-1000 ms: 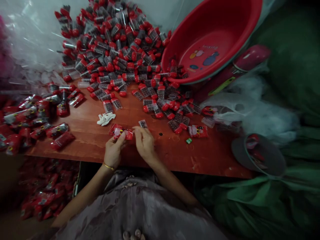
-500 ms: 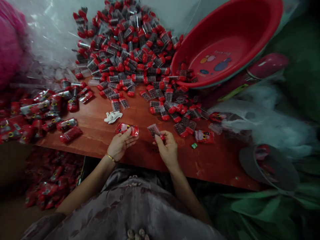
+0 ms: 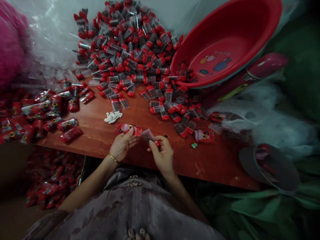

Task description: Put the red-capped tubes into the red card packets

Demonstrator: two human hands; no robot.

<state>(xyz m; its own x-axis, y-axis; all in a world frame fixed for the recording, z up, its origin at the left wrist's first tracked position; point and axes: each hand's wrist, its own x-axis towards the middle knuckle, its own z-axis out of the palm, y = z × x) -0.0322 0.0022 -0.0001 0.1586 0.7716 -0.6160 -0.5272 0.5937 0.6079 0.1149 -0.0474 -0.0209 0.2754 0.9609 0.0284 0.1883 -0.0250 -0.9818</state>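
In my left hand [image 3: 122,145] a flat red printed packet [image 3: 122,127] is pinched under the thumb, with the other fingers stretched out beneath it. My right hand [image 3: 162,151] is closed round the red end of a small clear tube [image 3: 148,134] with dark contents. The tube's clear end points up and left, close to the packet's right end; whether they touch I cannot tell. Beyond my left hand lies a crumpled white scrap [image 3: 113,117]. A small dark round piece [image 3: 165,136] rests just past my right fingers.
A large heap of red-capped tubes [image 3: 130,50] covers the back of the wooden table [image 3: 95,133]. Filled red packets [image 3: 50,106] pile up at left. A tilted red basin [image 3: 195,43], a printed packet [image 3: 204,136], a green chip [image 3: 194,145] and a grey container [image 3: 253,166] are at right.
My right hand has moved left with the tube, bringing its clear end up to the packet. My left hand has shifted slightly right with the packet. The small dark piece now shows on the table.
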